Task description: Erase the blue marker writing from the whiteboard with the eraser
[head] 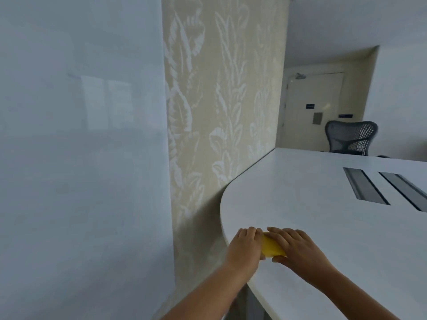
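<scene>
A yellow eraser (271, 248) lies on the rounded near corner of a white table (323, 227). My left hand (246, 247) covers its left end and my right hand (295, 248) rests over its right side, so both hands grip it between them. The glossy whiteboard (80, 146) fills the left of the view. Its surface shows only pale reflections; I can make out no blue writing on it.
A strip of beige leaf-patterned wall (221, 100) stands between the whiteboard and the table. Two dark cable slots (388, 188) are set into the tabletop at the right. A dark mesh office chair (351, 137) and a closed door (312, 107) are at the back.
</scene>
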Demonstrator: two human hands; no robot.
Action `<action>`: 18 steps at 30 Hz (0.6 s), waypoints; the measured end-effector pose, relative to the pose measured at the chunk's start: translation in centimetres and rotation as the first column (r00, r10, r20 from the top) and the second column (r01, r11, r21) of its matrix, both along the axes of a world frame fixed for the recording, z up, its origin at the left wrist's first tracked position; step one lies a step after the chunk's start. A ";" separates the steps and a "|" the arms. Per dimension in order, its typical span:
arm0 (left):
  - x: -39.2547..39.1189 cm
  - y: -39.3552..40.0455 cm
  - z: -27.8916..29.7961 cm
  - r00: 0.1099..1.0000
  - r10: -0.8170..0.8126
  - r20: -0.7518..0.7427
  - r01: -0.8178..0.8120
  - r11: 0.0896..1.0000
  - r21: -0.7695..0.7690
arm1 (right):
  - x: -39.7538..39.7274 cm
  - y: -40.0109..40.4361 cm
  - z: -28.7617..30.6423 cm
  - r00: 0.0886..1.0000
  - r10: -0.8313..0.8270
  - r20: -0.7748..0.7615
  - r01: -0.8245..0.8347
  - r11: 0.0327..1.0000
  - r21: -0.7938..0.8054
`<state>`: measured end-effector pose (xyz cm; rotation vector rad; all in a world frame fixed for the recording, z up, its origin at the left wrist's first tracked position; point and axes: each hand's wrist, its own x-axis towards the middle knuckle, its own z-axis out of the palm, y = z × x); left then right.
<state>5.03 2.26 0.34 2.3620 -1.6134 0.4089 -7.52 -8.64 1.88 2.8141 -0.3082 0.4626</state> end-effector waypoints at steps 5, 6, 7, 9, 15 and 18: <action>-1.9 -2.8 -2.5 0.996 -0.074 -0.048 0.078 0.993 0.084 | -2.9 -1.4 -2.2 0.998 -0.039 -0.057 0.042 0.998 0.041; -2.2 -3.3 -2.8 0.995 -0.091 -0.048 0.095 0.991 0.095 | -3.4 -1.7 -2.4 0.997 -0.053 -0.054 0.056 0.997 0.060; -2.4 -3.8 -2.9 0.994 -0.099 -0.047 0.104 0.989 0.108 | -3.9 -1.8 -2.6 0.996 -0.076 -0.054 0.080 0.993 0.086; -2.7 -4.7 -3.0 0.993 -0.105 -0.045 0.110 0.987 0.119 | -4.4 -1.9 -2.7 0.994 -0.096 -0.043 0.101 0.986 0.131; -2.7 -4.1 -3.9 0.986 -0.109 -0.130 0.121 0.989 0.088 | -4.6 -4.0 -4.8 0.995 -0.101 0.003 0.096 0.953 0.289; -2.5 -3.2 -4.5 0.981 -0.153 -0.119 0.164 0.982 0.089 | -4.2 -4.7 -5.5 0.992 -0.119 -0.050 0.128 0.952 0.277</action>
